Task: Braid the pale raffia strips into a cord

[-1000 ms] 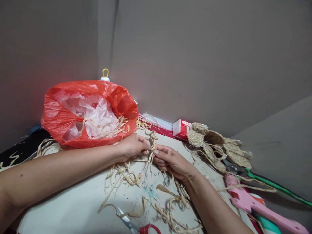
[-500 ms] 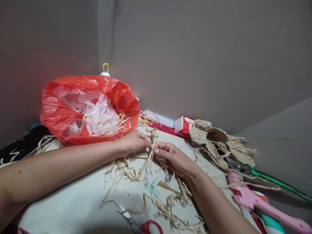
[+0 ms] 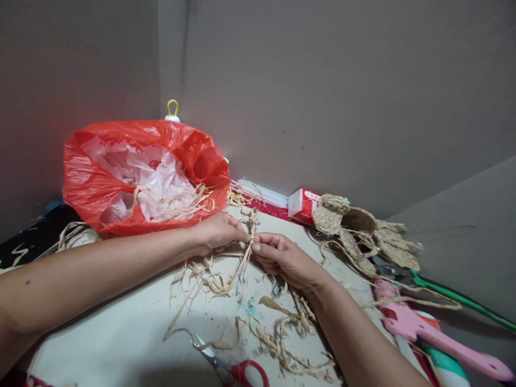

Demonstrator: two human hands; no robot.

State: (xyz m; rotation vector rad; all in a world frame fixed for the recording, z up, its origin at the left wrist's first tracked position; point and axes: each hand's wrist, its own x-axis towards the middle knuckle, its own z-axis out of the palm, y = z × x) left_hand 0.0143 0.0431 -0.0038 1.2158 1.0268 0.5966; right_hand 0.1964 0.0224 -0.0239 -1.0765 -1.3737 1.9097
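My left hand (image 3: 220, 232) and my right hand (image 3: 282, 258) meet over the middle of the white table (image 3: 113, 333). Both are closed in a pinch on a thin braid of pale straw strands (image 3: 250, 228) that stands up between the fingertips. Loose ends of the braid hang down below the hands onto a heap of straw scraps (image 3: 209, 279). Behind my left hand lies a red plastic bag (image 3: 133, 177) with white plastic and more straw inside.
Red-handled scissors (image 3: 231, 365) lie at the near edge among straw scraps. Woven straw discs (image 3: 355, 231) are piled at the right, beside a small red and white box (image 3: 302, 204). A pink tool (image 3: 427, 333) and green-handled tool (image 3: 455, 303) lie farther right. Grey walls close the corner.
The hands stay pinched on the braid and have shifted slightly. The view has tipped a little, so things sit slightly higher in the picture.
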